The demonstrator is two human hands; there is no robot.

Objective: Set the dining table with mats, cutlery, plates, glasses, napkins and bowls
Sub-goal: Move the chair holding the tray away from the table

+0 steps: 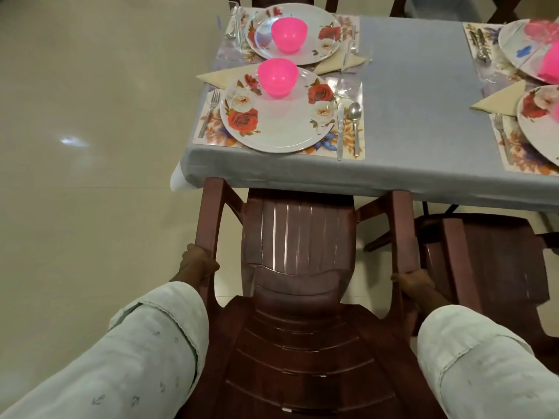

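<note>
1. While both hands grip a brown plastic chair (298, 267) by its armrests, the seat sits tucked against the near edge of the table (408, 95), which wears a grey-blue cloth.
2. Left hand (198, 263): fingers curled round the left armrest, holding it firmly; a pale sleeve (127, 352) covers the forearm.
3. Right hand (413, 284): fingers wrapped round the right armrest, holding it too.
4. Just beyond the chair, on the table, lies a floral mat (358, 146) carrying a rose-patterned plate (278, 116).
5. A pink bowl (277, 77) stands on the far part of that plate.
6. A fork (208, 111) lies on the mat left of the plate; a knife (340, 130) and a spoon (355, 122) lie side by side to its right.
7. A folded beige napkin (219, 77) lies by the plate's far left rim.
8. A clear glass (343, 86) stands past the knife, hard to make out.
9. Farther from the chair, a second setting holds another plate (320, 37) with a second pink bowl (289, 34).
10. Off to the right of the chair, more plates and mats show at the table's edge, cut off by the frame.
11. A second brown chair (490, 255) stands right beside the gripped one.
</note>
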